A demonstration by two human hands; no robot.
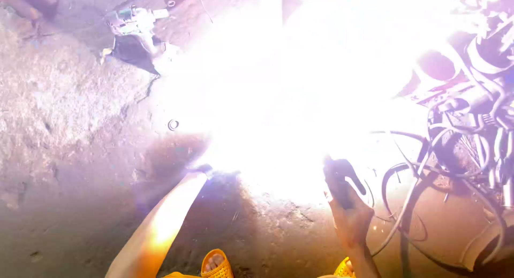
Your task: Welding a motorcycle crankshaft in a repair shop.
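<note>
Head view: a dark electrode holder (342,181), near centre, sits grasped in the right hand (350,219) beside a blinding arc glare (300,85); welding appears underway. The left hand is lost in glare, so I cannot tell its grip. Cables (428,165) tangle right; yellow sandals (216,264) near.

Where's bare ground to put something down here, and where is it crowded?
Free: the dirt floor at left, bordered by the left forearm, the small ring and the power tool up top. Crowded: the cables and motorcycle right of the right hand. The centre is lost in glare.
</note>
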